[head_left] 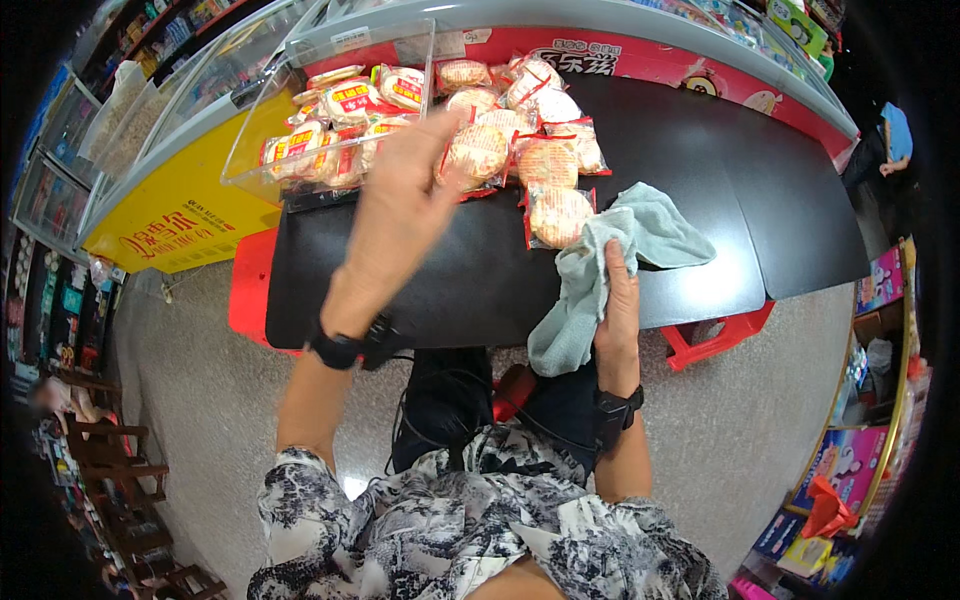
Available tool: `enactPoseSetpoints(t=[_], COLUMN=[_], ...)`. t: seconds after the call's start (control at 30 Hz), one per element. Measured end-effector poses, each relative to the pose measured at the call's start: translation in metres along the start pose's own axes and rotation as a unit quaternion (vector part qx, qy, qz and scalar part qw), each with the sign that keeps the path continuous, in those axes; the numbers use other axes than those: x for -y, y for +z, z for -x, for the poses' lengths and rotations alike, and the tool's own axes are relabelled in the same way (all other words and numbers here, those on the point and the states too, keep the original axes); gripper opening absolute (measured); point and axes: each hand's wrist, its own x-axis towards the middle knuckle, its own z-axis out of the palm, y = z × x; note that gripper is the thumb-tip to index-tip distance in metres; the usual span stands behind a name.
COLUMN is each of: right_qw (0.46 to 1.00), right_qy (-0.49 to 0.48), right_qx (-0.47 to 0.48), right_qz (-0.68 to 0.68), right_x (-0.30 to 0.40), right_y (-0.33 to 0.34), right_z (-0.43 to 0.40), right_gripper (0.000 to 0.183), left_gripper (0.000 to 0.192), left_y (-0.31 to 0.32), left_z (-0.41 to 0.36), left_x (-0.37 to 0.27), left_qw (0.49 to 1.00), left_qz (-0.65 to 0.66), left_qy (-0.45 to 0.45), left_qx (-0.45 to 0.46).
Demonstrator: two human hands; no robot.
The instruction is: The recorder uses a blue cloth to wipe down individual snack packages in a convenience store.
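My right hand [620, 319] grips a pale grey-green cloth [577, 307], part of which lies over the black table [465, 277]. My left hand [405, 199] is blurred and reaches over the wrapped round biscuits at the table's far side. Its fingertips are beside a biscuit packet [476, 154]; whether they hold it is unclear. Several such packets lie loosely heaped, the nearest one [559, 216] touching the cloth. Left of the heap, a clear plastic box [255, 154] holds more wrapped biscuits [349, 101] with red and yellow printing.
Glass-topped freezers with a yellow panel [180, 232] and a red panel [675, 75] border the table's far side. Red stools [251, 281] stand under it. Stocked shelves [840, 480] are at right, wooden chairs [120, 472] at left. Another person [894, 139] is at far right.
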Motion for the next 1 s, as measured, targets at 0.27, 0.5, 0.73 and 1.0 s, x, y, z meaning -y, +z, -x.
enactPoseSetpoints(t=[0.27, 0.5, 0.73, 1.0], right_qw=[0.977, 0.965, 0.964, 0.979], right_qy=[0.051, 0.061, 0.050, 0.021], right_qx=[0.027, 0.018, 0.012, 0.011], right_qz=[-0.207, -0.254, -0.262, -0.205], right_x=[0.003, 0.005, 0.002, 0.006], right_y=[-0.020, -0.017, -0.027, -0.020], right_z=[-0.003, -0.002, -0.008, -0.006], right_gripper=[0.039, 0.040, 0.040, 0.038], left_gripper=[0.060, 0.073, 0.075, 0.068], left_y=[0.097, 0.127, 0.121, 0.067], left_z=[0.030, 0.024, 0.026, 0.054], left_x=[-0.038, -0.013, -0.008, -0.025], left_qw=[0.974, 0.960, 0.972, 0.991], left_qz=[-0.008, -0.109, -0.106, -0.023], left_qy=[0.047, 0.008, 0.003, -0.065], left_qx=[0.224, 0.256, 0.209, 0.116])
